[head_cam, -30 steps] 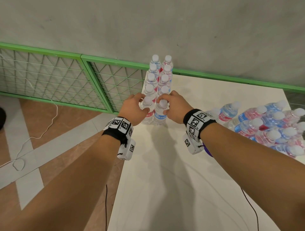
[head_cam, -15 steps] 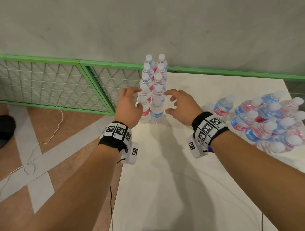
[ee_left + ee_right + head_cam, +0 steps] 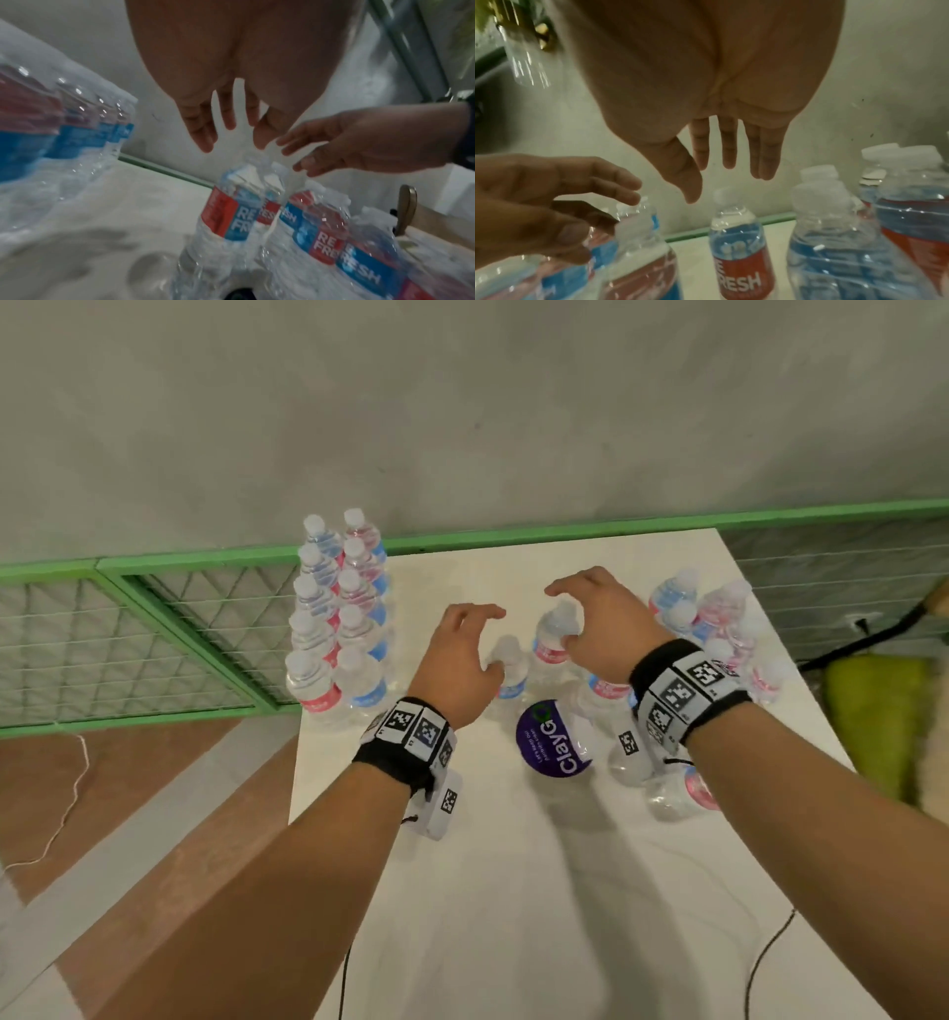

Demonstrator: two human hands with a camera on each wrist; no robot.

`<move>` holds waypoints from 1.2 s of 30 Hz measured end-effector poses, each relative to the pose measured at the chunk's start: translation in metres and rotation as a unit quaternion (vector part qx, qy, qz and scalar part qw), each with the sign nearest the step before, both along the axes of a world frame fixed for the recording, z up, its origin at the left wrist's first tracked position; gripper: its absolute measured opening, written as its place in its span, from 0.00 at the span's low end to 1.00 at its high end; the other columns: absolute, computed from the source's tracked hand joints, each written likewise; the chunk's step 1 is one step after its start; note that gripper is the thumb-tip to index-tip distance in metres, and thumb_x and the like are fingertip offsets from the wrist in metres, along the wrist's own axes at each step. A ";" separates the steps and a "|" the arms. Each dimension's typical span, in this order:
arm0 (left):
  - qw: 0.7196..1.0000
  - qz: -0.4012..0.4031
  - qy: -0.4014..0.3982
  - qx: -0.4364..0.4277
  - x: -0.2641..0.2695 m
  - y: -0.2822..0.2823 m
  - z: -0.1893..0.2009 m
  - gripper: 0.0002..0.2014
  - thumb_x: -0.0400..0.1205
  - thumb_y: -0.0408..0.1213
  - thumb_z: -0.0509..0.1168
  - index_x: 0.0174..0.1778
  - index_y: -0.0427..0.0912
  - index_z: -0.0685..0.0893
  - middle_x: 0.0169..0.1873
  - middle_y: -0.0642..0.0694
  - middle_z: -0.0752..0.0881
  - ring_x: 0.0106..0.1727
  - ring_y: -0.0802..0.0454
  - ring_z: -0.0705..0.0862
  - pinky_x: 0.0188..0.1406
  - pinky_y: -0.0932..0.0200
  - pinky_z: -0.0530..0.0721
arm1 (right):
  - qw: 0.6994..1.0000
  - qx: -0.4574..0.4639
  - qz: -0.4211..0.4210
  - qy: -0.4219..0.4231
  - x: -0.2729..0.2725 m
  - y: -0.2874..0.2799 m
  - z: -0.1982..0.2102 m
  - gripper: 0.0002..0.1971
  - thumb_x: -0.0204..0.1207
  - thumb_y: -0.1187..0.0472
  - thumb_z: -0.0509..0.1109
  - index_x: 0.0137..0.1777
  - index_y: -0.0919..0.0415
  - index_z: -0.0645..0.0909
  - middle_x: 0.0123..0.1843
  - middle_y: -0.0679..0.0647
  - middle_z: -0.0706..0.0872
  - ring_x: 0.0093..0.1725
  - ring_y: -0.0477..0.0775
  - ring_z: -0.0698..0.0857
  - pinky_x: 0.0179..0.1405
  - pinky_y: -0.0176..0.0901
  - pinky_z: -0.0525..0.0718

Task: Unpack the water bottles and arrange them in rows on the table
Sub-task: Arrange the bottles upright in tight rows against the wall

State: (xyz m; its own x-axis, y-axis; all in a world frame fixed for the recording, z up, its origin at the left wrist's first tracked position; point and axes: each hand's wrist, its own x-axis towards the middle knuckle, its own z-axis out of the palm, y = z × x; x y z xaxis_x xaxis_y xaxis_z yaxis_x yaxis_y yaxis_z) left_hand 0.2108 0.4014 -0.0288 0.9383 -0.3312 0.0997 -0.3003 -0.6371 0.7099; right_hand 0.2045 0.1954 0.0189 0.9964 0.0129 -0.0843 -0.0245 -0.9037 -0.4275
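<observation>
Water bottles (image 3: 336,629) stand upright in two neat rows of five along the left edge of the white table (image 3: 513,891), caps white, labels red and blue, each touching its neighbours. To their right, near the middle and right side of the table, is a looser cluster of the same bottles (image 3: 719,629), some still under crinkled clear plastic wrap (image 3: 321,203); the wrist views show the word REFRESH on their labels. The left hand (image 3: 457,662) hangs above a bottle at the near left of this cluster (image 3: 508,667), its fingers spread and gently curved downward, holding nothing; in the left wrist view the fingertips (image 3: 205,142) are just above the cap and apart from it. The right hand (image 3: 598,621) hovers over the next bottle (image 3: 552,634), also with fingers loosely bent and spread, empty, its thumb close to the cap, though whether it touches cannot be told. Both wrists wear black bands with black-and-white square markers (image 3: 416,729). A round purple sticker with white lettering (image 3: 557,739) lies on the wrapped bottles between the two forearms. Behind the table runs a green-framed wire fence (image 3: 154,629) under a grey wall (image 3: 462,403), and a thin white cord (image 3: 72,793) lies on the brown floor at the left.
</observation>
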 end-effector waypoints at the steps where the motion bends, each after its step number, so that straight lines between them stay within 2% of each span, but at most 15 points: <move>1: 0.999 -0.012 0.029 0.023 0.002 -0.008 -0.005 0.32 0.73 0.31 0.70 0.75 0.52 0.73 0.72 0.47 0.70 0.68 0.47 0.77 0.70 0.50 0.78 | 1.000 -0.005 0.015 0.020 0.004 -0.001 -0.003 0.33 0.69 0.66 0.72 0.75 0.47 0.73 0.75 0.54 0.69 0.70 0.60 0.77 0.67 0.53 0.79; 3: 0.996 -0.032 0.073 0.050 0.004 -0.021 -0.012 0.37 0.73 0.32 0.72 0.79 0.50 0.68 0.76 0.45 0.67 0.74 0.45 0.74 0.73 0.51 0.74 | 0.997 -0.023 0.044 0.056 0.012 0.000 -0.013 0.35 0.69 0.66 0.71 0.77 0.46 0.70 0.78 0.54 0.66 0.72 0.62 0.75 0.69 0.56 0.79; 5: 0.992 -0.044 0.098 0.063 0.003 -0.027 -0.017 0.37 0.75 0.33 0.73 0.79 0.50 0.66 0.76 0.44 0.70 0.72 0.46 0.75 0.68 0.56 0.75 | 0.993 -0.045 0.062 0.089 0.017 0.002 -0.022 0.38 0.69 0.69 0.71 0.79 0.46 0.67 0.80 0.55 0.64 0.73 0.62 0.75 0.69 0.56 0.79; 8: 0.991 -0.043 0.112 0.054 0.001 -0.027 -0.021 0.29 0.76 0.32 0.71 0.71 0.51 0.70 0.65 0.45 0.80 0.60 0.43 0.82 0.54 0.57 0.77 | 0.992 -0.080 0.051 0.087 0.020 0.004 -0.030 0.36 0.69 0.69 0.73 0.78 0.50 0.68 0.75 0.55 0.69 0.68 0.63 0.77 0.65 0.55 0.81; 12: 0.990 -0.037 0.138 0.004 -0.004 -0.017 -0.016 0.24 0.74 0.33 0.74 0.61 0.55 0.75 0.55 0.50 0.84 0.54 0.45 0.83 0.52 0.55 0.81 | 0.996 -0.075 0.022 0.049 0.019 0.001 -0.032 0.26 0.70 0.67 0.74 0.70 0.56 0.76 0.65 0.56 0.74 0.58 0.63 0.82 0.59 0.54 0.83; 15: 0.987 -0.022 0.155 -0.032 -0.015 0.001 -0.014 0.22 0.72 0.35 0.77 0.57 0.57 0.78 0.51 0.53 0.85 0.50 0.46 0.84 0.48 0.58 0.81 | 0.997 -0.059 0.028 0.034 0.017 -0.002 -0.029 0.20 0.72 0.70 0.71 0.63 0.57 0.81 0.60 0.55 0.78 0.53 0.60 0.84 0.53 0.47 0.83; 17: 0.984 -0.003 0.166 -0.058 -0.027 0.017 -0.015 0.22 0.71 0.37 0.79 0.55 0.59 0.79 0.51 0.54 0.85 0.48 0.45 0.86 0.48 0.57 0.83 | 0.997 -0.050 0.045 0.023 0.014 0.000 -0.027 0.17 0.72 0.70 0.70 0.60 0.57 0.84 0.57 0.55 0.80 0.52 0.58 0.84 0.49 0.44 0.80; 21: 0.980 0.023 0.179 -0.080 -0.055 0.057 -0.019 0.23 0.69 0.39 0.81 0.55 0.59 0.80 0.52 0.58 0.86 0.50 0.49 0.87 0.54 0.53 0.87 | 0.997 -0.024 0.078 0.010 0.000 0.014 -0.025 0.15 0.72 0.69 0.71 0.58 0.58 0.86 0.55 0.55 0.83 0.52 0.58 0.84 0.52 0.47 0.81; 23: 0.980 0.043 0.174 -0.084 -0.068 0.081 -0.020 0.22 0.69 0.39 0.81 0.55 0.59 0.81 0.51 0.60 0.86 0.51 0.52 0.86 0.54 0.58 0.86 | 0.995 0.000 0.099 0.013 -0.009 0.027 -0.024 0.15 0.72 0.69 0.71 0.58 0.58 0.86 0.55 0.55 0.83 0.53 0.59 0.84 0.54 0.49 0.82; 27: 0.978 0.090 0.178 -0.065 -0.085 0.122 -0.017 0.21 0.70 0.41 0.81 0.55 0.60 0.81 0.50 0.61 0.86 0.47 0.55 0.85 0.46 0.68 0.81 | 0.988 0.035 0.144 0.036 -0.024 0.058 -0.022 0.15 0.71 0.69 0.73 0.57 0.55 0.87 0.56 0.51 0.83 0.51 0.54 0.83 0.55 0.49 0.82; 30: 0.976 0.124 0.174 -0.047 -0.090 0.149 -0.015 0.21 0.69 0.42 0.81 0.53 0.61 0.81 0.49 0.59 0.85 0.45 0.51 0.85 0.44 0.58 0.85 | 0.983 0.040 0.173 0.055 -0.031 0.086 -0.020 0.15 0.71 0.66 0.73 0.56 0.51 0.86 0.56 0.47 0.82 0.46 0.48 0.79 0.52 0.43 0.80; 32: 0.975 0.149 0.161 -0.031 -0.091 0.165 -0.018 0.21 0.67 0.42 0.82 0.51 0.63 0.80 0.49 0.56 0.86 0.44 0.49 0.86 0.46 0.49 0.88 | 0.978 0.035 0.194 0.062 -0.035 0.104 -0.020 0.15 0.71 0.66 0.72 0.56 0.50 0.86 0.55 0.47 0.82 0.45 0.47 0.78 0.52 0.45 0.81; 34: 0.974 0.174 0.145 -0.017 -0.092 0.177 -0.020 0.22 0.66 0.43 0.82 0.50 0.62 0.80 0.47 0.54 0.86 0.43 0.48 0.87 0.47 0.49 0.88 | 0.974 0.028 0.212 0.071 -0.038 0.122 -0.020 0.15 0.71 0.65 0.72 0.56 0.50 0.86 0.54 0.48 0.82 0.45 0.49 0.78 0.53 0.47 0.81; 36: 0.971 0.202 0.130 -0.008 -0.091 0.186 -0.021 0.21 0.66 0.44 0.81 0.50 0.60 0.79 0.45 0.55 0.86 0.45 0.48 0.86 0.43 0.55 0.84 | 0.972 0.030 0.221 0.079 -0.041 0.139 -0.020 0.15 0.71 0.65 0.72 0.57 0.50 0.86 0.54 0.49 0.82 0.46 0.49 0.79 0.53 0.47 0.81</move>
